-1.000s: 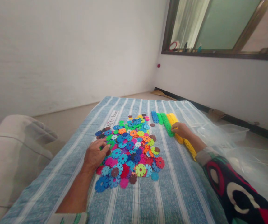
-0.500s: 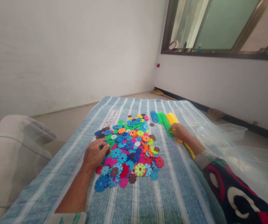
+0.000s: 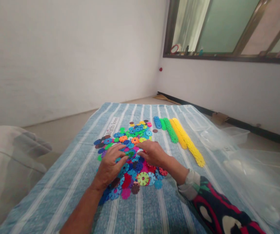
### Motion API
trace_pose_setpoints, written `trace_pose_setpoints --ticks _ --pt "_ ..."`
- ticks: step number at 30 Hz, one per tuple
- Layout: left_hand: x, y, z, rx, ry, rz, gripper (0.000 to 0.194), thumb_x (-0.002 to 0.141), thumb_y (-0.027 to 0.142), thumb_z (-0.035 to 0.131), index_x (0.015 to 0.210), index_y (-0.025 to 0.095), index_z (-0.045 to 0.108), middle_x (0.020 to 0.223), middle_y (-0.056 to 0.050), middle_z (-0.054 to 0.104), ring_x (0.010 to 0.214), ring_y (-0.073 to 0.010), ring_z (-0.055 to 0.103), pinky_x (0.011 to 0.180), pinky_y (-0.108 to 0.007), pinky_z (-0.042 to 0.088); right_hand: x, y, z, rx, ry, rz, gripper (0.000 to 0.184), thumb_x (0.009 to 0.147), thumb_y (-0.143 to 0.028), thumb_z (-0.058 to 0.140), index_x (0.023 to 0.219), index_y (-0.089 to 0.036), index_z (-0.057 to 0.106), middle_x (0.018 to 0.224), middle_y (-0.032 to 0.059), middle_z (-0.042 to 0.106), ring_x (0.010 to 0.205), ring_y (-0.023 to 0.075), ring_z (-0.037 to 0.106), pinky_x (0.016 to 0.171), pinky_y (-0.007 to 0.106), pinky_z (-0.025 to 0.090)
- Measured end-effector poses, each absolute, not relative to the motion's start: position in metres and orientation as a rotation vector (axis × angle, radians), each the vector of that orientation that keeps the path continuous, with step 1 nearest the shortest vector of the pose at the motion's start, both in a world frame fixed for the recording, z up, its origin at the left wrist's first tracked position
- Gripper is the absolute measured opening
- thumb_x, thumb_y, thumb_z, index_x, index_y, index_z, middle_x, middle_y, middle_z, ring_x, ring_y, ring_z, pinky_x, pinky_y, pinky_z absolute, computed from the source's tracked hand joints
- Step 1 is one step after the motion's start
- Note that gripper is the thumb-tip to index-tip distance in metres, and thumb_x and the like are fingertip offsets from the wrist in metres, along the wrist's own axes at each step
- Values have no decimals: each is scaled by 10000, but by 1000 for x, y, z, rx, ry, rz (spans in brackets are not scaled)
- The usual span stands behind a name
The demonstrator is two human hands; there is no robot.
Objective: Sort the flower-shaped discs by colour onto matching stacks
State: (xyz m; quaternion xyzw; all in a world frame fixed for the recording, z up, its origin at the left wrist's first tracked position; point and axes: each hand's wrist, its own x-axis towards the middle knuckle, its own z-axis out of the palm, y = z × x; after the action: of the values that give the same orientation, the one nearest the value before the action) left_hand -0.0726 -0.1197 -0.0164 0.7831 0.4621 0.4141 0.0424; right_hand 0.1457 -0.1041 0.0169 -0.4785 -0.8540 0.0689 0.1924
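My left hand [image 3: 109, 167] and right hand [image 3: 154, 153] curl near each other over the disc heap [image 3: 143, 178]; whether either grips, I cannot tell. Right of it, yellow rows [image 3: 188, 139], green rows [image 3: 171, 130] and a blue row [image 3: 157, 122] lie apart, probably keeping colours unmixed.

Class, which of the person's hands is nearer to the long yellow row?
Right. The right hand is over the disc pile, beside the yellow row; the left hand is farther left.
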Motion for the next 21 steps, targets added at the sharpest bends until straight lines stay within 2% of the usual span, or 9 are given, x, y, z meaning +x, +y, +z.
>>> trace_pose_setpoints --ticks 5,12,14,17,21 --pt "-60 -125 -17 2393 1309 1236 188 821 358 562 743 220 663 1078 -73 701 1118 -241 592 1017 -434 455 132 -111 18 -1221 -2543 174 276 926 -267 434 1032 -371 667 1002 -21 709 985 187 598 774 266 405" --pt "-60 -125 -19 2372 1335 1272 198 801 398 594 820 226 691 1056 -70 709 1079 -248 617 1004 -441 468 155 -104 25 -1183 -2582 190 235 909 -225 464 900 -231 698 885 12 708 832 162 598 678 255 378" --pt "-63 -124 -19 2355 1374 1322 212 794 411 603 828 220 689 1029 -74 714 1051 -246 628 991 -435 477 177 -91 28 -1298 -2558 147 229 902 -209 471 873 -210 698 866 21 705 810 156 602 672 245 370" --pt "-68 -122 -19 2344 1439 1357 212 804 395 581 783 207 676 1001 -83 715 1013 -238 639 974 -418 484 221 -70 29 -1693 -2492 8 215 889 -227 502 827 -228 708 862 29 709 805 162 616 651 239 358" --pt "-71 -119 -22 2362 1472 1365 224 817 367 546 737 193 663 963 -95 717 980 -232 648 944 -402 497 273 -49 24 -1906 -2436 -35 208 842 -178 529 805 -218 730 833 51 720 770 173 630 610 236 354"
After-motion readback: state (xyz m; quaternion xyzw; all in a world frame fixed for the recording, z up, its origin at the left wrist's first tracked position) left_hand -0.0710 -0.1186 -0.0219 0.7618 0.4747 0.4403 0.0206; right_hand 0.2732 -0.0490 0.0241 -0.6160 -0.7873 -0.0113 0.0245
